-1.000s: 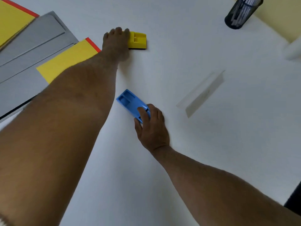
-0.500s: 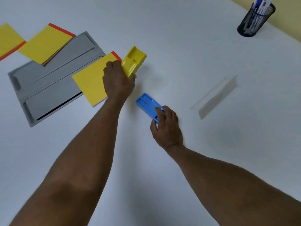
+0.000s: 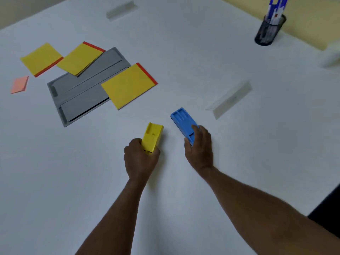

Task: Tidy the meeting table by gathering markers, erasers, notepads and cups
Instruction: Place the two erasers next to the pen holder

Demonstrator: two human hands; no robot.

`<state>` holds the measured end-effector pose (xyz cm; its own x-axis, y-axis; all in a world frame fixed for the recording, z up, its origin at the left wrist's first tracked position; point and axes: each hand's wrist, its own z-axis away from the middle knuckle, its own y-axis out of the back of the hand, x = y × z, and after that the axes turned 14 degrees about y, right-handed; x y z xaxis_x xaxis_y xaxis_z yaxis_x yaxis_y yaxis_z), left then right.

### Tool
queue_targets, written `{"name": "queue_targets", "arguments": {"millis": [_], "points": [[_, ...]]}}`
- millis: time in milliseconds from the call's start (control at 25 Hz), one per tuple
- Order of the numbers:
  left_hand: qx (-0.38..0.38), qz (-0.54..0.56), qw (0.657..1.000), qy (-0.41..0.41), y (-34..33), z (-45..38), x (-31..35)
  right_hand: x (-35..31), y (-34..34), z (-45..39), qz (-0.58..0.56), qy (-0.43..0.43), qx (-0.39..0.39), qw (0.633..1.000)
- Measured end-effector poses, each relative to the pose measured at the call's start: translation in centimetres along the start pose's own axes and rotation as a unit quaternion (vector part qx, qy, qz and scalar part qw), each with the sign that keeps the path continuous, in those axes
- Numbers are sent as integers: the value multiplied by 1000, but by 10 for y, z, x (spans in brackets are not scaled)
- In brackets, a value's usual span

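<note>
left hand grips yellow eraser | right hand grips blue eraser | erasers side by side, apart

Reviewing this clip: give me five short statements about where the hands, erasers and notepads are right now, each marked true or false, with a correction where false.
1. The left hand grips the yellow eraser. True.
2. The right hand holds a marker. False: it holds the blue eraser.
3. Three yellow notepads lie near the grey tray. True.
4. The mesh pen cup is empty. False: pens stand in it.
5. The two erasers are stacked. False: they are apart, side by side.
</note>
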<state>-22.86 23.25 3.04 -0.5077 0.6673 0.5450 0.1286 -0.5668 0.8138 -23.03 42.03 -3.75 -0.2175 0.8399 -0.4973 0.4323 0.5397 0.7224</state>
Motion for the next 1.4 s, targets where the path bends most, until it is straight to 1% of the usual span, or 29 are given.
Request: {"name": "queue_targets", "arguments": {"millis": [120,240,320,440,640,840,1080,1280,1320,1400], "points": [[-41,-12,998,-45,-22,46,7,19,44,53,35,-76,16,996],[-76,-2,994,-84,-49,82,33,43,86,79,89,-141,21,986],[-98,-5,989,-110,-70,97,54,57,108,87,126,-145,6,981],[-119,-45,979,-157,-100,111,83,79,131,95,156,-156,-3,975],[-134,-112,965,-197,-136,125,115,109,147,95,178,-176,-6,968],[-146,-108,966,-183,-153,134,130,124,149,92,167,-192,3,967],[-209,-125,954,-174,-156,129,138,134,148,82,164,-208,-2,964],[-242,-97,953,-155,-165,140,156,140,153,71,172,-222,-13,960],[-237,-94,955,-150,-166,140,159,143,155,70,175,-219,-12,960],[-187,-79,971,-127,-167,135,157,147,158,67,189,-198,3,962]]}}
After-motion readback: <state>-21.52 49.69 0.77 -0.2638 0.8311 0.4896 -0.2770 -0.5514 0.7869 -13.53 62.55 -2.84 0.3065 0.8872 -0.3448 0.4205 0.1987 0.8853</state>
